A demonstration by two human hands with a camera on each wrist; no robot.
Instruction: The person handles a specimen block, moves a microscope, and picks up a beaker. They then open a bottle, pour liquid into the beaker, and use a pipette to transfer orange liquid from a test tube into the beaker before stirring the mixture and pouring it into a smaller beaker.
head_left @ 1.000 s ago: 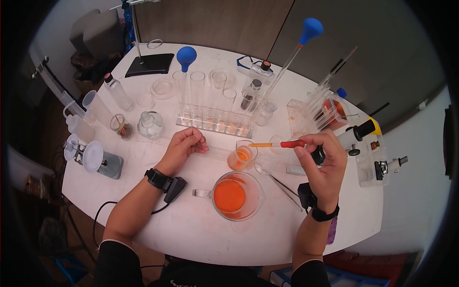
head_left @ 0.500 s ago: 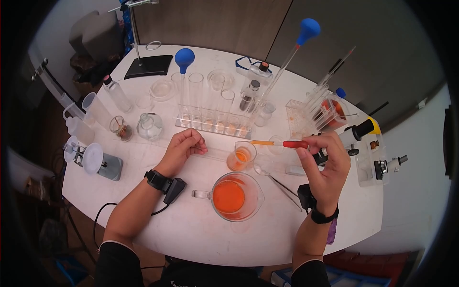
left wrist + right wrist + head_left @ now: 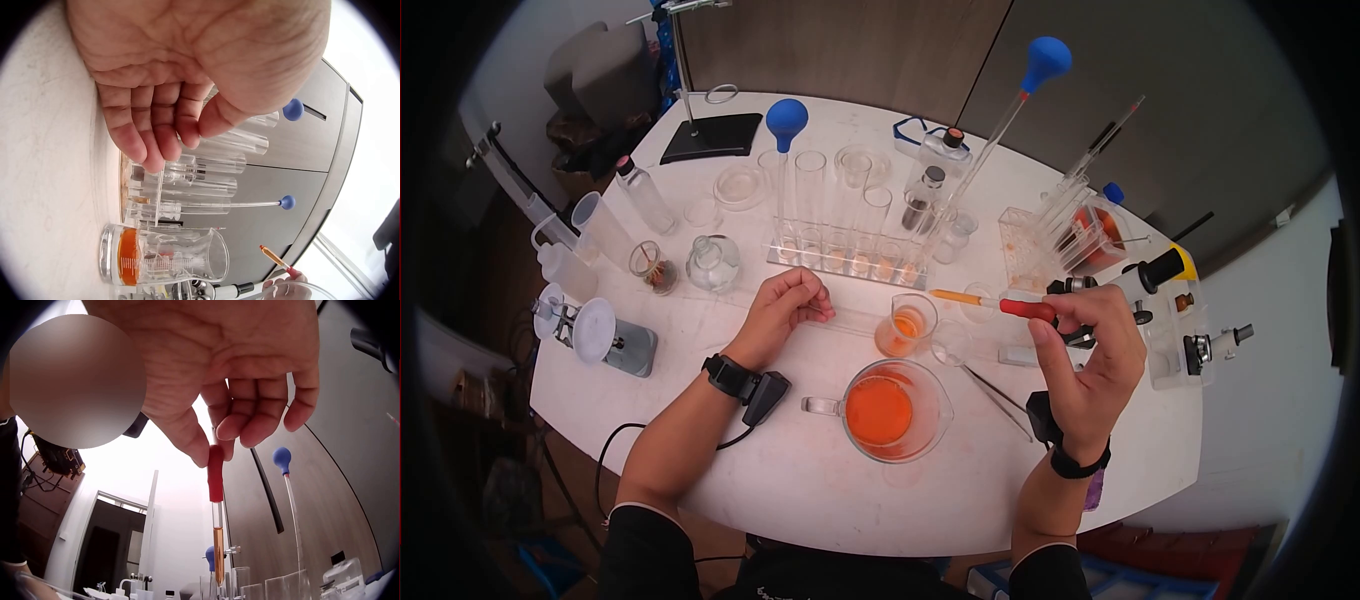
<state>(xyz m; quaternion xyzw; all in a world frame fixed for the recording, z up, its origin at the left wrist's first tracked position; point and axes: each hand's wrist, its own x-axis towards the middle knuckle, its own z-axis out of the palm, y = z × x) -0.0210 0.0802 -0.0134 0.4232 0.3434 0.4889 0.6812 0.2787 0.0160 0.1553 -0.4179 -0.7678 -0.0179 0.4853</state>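
Note:
My right hand pinches the red rubber bulb of a glass dropper between thumb and index finger. Orange liquid fills much of its tube, and the tip points left, raised just right of the small beaker's rim in the head view. That beaker has a layer of orange liquid at its bottom. Nearer me stands a larger glass jug with a handle, also containing orange liquid. On the table, left of the beaker, rests my left hand; its fingers are loosely curled and hold nothing.
Behind the hands stands a rack of test tubes, some with orange liquid. Metal tweezers lie right of the jug. A balance and a round flask are at left, a microscope at right.
My right hand has drawn the dropper to the right, so its tip has left the space over the beaker's rim. The left hand has stayed in place.

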